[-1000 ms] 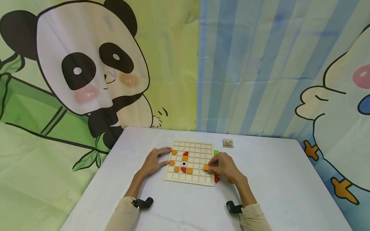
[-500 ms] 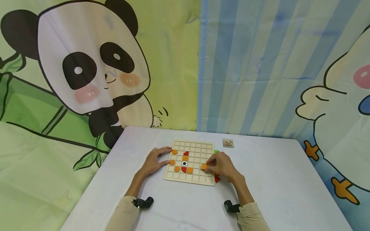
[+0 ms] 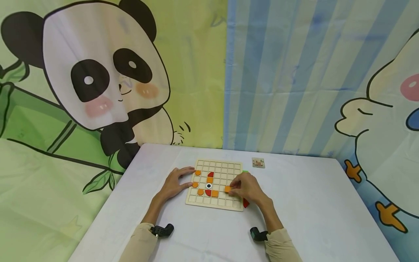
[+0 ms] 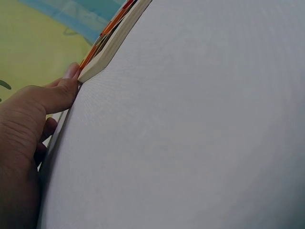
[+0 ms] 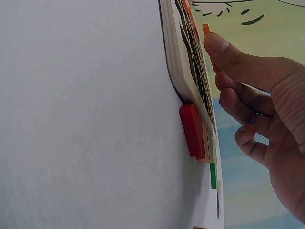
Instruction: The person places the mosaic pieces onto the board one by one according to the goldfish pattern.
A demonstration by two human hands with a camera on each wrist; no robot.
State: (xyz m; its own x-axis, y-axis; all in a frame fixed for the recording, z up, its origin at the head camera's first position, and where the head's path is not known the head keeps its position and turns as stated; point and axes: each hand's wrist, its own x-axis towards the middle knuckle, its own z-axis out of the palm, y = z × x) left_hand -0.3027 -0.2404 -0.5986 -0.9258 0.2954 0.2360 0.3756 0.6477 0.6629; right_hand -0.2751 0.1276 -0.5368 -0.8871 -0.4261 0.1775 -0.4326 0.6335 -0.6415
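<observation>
A wooden grid board [image 3: 226, 167] lies on the table. Orange discs [image 3: 200, 191], red quarter-round pieces [image 3: 210, 174], orange squares [image 3: 214, 194] and a black-and-white eye disc [image 3: 208, 186] sit in its cells. My left hand [image 3: 173, 183] rests against the board's left edge, index finger and thumb spread along it; in the left wrist view the thumb [image 4: 62, 95] touches the corner. Between thumb and fingers, my right hand [image 3: 247, 187] pinches an orange square tile [image 3: 227, 189] over the right part of the board. In the right wrist view this tile [image 5: 206, 28] shows edge-on, above the board's surface.
Beside the board's right edge lie a red piece [image 5: 191, 131] and a green piece [image 5: 213, 176], partly hidden by the right hand in the head view. A small patterned card [image 3: 258, 162] lies at the back right. Printed curtains [image 3: 278, 72] hang behind the white table [image 3: 314, 203].
My right hand has moved left over the board, carrying the orange square tile from near the right edge further inward. My left hand has stayed at the board's left edge.
</observation>
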